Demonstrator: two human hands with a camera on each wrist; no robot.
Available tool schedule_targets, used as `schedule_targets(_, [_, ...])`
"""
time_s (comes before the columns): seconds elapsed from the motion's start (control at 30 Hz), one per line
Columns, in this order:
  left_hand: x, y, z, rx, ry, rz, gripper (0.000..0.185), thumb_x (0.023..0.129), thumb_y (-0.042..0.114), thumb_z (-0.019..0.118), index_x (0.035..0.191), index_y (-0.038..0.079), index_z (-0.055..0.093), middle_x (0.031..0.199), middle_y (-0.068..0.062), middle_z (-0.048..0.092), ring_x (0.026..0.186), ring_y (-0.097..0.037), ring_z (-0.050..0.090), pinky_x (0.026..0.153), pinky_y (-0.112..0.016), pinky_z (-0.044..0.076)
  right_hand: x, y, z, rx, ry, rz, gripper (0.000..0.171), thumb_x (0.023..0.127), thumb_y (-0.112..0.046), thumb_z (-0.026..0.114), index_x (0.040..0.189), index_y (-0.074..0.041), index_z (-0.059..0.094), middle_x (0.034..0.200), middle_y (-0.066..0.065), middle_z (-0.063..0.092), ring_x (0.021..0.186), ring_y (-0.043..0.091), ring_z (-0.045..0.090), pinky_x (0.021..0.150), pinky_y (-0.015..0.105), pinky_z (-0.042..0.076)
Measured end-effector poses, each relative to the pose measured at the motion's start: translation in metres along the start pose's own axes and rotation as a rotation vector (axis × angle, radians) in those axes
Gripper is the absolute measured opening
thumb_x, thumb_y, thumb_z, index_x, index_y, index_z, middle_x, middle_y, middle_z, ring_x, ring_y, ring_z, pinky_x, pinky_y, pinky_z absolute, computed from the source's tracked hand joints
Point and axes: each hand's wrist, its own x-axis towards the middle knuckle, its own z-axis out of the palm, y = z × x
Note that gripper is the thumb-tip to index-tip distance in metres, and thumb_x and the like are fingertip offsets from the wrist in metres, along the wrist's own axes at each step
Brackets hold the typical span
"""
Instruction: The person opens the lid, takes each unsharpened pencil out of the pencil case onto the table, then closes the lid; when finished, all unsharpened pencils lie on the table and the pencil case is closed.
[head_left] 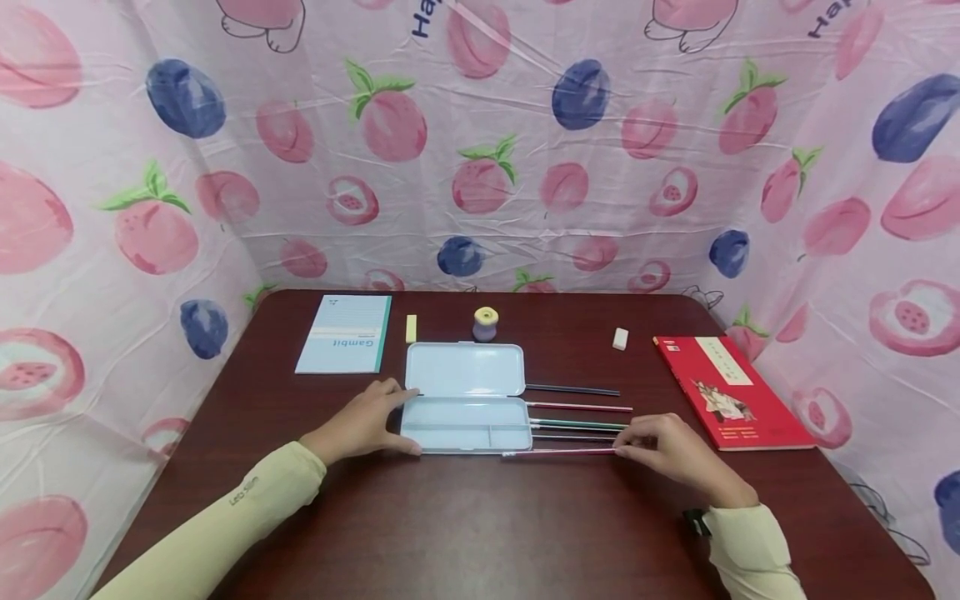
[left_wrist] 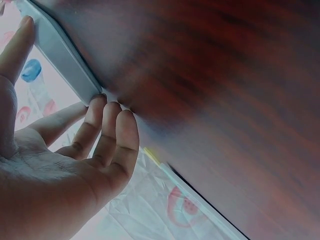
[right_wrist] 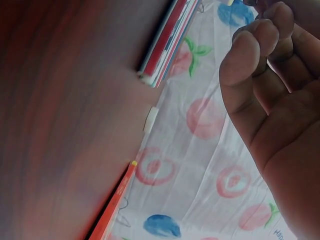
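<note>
An open pale blue pencil case [head_left: 465, 400] lies in the middle of the dark table [head_left: 480, 517]. My left hand [head_left: 401, 421] holds its left end; in the left wrist view the thumb and fingertips [left_wrist: 112, 125] touch the case edge [left_wrist: 65, 55]. Several pencils [head_left: 577, 417] lie side by side to the right of the case. The nearest one is a pink pencil [head_left: 558, 452], and my right hand [head_left: 626, 450] pinches its right end against the table. In the right wrist view the curled fingers [right_wrist: 260, 45] sit near the row of pencils [right_wrist: 170, 30].
At the back left lie a light blue notebook [head_left: 345, 333] and a yellow eraser [head_left: 411, 327]. A small purple and yellow sharpener [head_left: 486, 323] stands behind the case. At the right are a white eraser [head_left: 620, 337] and a red book [head_left: 731, 392]. Fruit-print cloth walls surround the table.
</note>
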Motion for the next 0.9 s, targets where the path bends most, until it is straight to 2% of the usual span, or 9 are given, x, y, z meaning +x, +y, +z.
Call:
schedule_targets(0.27, [-0.001, 0.0, 0.001, 0.002, -0.001, 0.001, 0.101, 0.074, 0.058, 0.094, 0.156, 0.013, 0.056, 0.124, -0.006, 0.06, 0.111, -0.021, 0.052, 0.095, -0.04, 0.053, -0.011, 0.007, -0.006, 0.018, -0.042, 0.03, 0.011, 0.088, -0.016, 0.088, 0.099, -0.018, 0.085, 0.09, -0.011, 0.078, 0.075, -0.003, 0.059, 0.068, 0.021, 0.054])
schedule_targets(0.43, [-0.001, 0.0, 0.002, 0.003, -0.006, 0.002, 0.101, 0.074, 0.057, 0.094, 0.156, 0.013, 0.056, 0.124, -0.007, 0.06, 0.111, -0.021, 0.052, 0.095, -0.041, 0.053, -0.015, 0.01, -0.01, 0.009, -0.056, 0.071, 0.01, 0.087, -0.016, 0.088, 0.096, -0.017, 0.085, 0.086, -0.012, 0.076, 0.072, -0.003, 0.056, 0.066, 0.022, 0.052])
schedule_targets(0.57, [0.0, 0.0, 0.002, 0.0, -0.006, 0.0, 0.101, 0.074, 0.057, 0.094, 0.156, 0.013, 0.056, 0.124, -0.006, 0.06, 0.111, -0.021, 0.052, 0.096, -0.041, 0.053, -0.018, 0.013, -0.013, 0.027, -0.101, 0.117, 0.008, 0.088, -0.018, 0.087, 0.096, -0.017, 0.085, 0.086, -0.011, 0.076, 0.073, -0.003, 0.057, 0.067, 0.021, 0.053])
schedule_targets(0.9, [0.0, -0.004, 0.002, 0.017, 0.021, 0.044, 0.099, 0.074, 0.058, 0.094, 0.154, 0.012, 0.058, 0.121, -0.007, 0.061, 0.109, -0.021, 0.053, 0.094, -0.041, 0.053, -0.021, 0.016, -0.015, 0.019, -0.154, 0.157, 0.006, 0.088, -0.019, 0.088, 0.093, -0.019, 0.085, 0.087, -0.009, 0.076, 0.073, -0.004, 0.055, 0.067, 0.021, 0.052])
